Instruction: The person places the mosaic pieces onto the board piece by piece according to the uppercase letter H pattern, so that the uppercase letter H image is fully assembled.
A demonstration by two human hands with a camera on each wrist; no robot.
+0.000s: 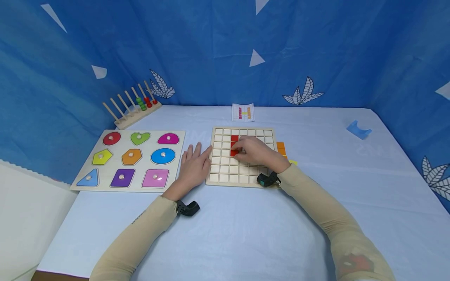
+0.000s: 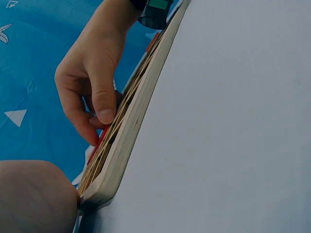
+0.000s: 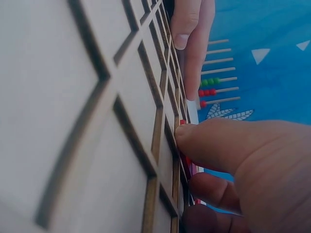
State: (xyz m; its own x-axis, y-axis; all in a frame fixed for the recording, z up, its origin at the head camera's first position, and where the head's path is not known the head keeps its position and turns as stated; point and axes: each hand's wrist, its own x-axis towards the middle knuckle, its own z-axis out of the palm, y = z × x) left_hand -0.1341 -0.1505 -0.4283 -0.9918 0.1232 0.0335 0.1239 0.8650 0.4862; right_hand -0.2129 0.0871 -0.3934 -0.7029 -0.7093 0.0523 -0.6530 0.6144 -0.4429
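Grid board (image 1: pixel 225 169): lay flat on the pale table (image 1: pixel 246 234), right of the knobbed shape puzzle (image 1: pixel 138 177).
Left hand (image 1: pixel 193 166): rested at the board's left edge, fingers straight and spread, gripping nothing (firm contact could not be confirmed).
Red tiles (image 1: pixel 234 138): formed a column on the board's far half, left of its middle.
Right hand (image 1: pixel 254 151): curled its thumb and fingers over these, apparently pinching one.
Good seating: likely called for squaring the tile to its cell walls, pressing it flat, and steadying the board with the other hand.
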